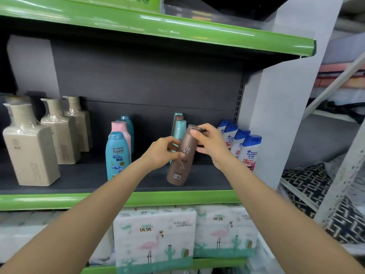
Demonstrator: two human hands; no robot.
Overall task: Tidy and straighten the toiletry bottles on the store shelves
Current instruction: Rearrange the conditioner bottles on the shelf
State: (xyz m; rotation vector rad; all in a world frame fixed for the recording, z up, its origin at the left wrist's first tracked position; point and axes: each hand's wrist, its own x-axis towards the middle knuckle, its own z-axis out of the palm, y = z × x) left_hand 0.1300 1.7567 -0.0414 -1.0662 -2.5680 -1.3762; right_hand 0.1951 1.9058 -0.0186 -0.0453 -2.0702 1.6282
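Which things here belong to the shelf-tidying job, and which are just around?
Job: brown bottle held by left hand and right hand; teal bottles; beige bottles; blue-capped white bottles.
Around: tissue packs on the shelf below; patterned fabric at right.

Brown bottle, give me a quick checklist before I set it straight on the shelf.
1. Left hand grips the brown bottle at its middle: ok.
2. Right hand holds its cap: ok.
3. Bottle upright: not ok, it tilts right.
4. Base on the shelf: cannot tell.
5. Room beside the Rejoice bottle and the Head & Shoulders row: ok.
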